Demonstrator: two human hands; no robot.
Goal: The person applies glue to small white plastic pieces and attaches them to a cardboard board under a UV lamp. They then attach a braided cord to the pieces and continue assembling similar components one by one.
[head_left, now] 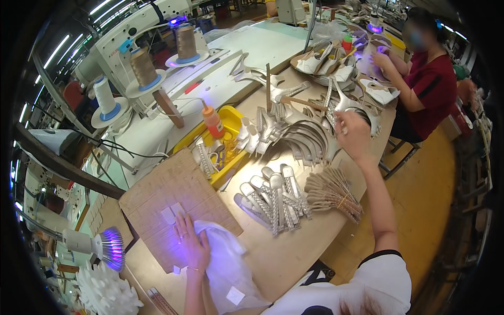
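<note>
My left hand (193, 248) lies flat on a brown cardboard sheet (157, 210), fingers stretched out. Its fingertips reach two small pale pieces (172, 213) lit by violet light. A thin white translucent plastic bag (223, 257) lies beside that hand and under the wrist. Farther right, my right hand (353, 135) is closed, its fingers curled beside a white-silver shoe upper (344, 101) with a braided strap. Something small and whitish shows at those fingertips, too small to name. Silver curved shoe uppers (304, 137) lie stacked just left of it.
Braided silver straps (275, 197) and a banded bundle of beige pieces (336, 194) lie mid-table. A yellow tray (226, 170) holds an orange bottle (212, 121). Thread cones (144, 68) stand at the left, above a violet lamp (107, 249). A co-worker (428, 79) sits at the far right.
</note>
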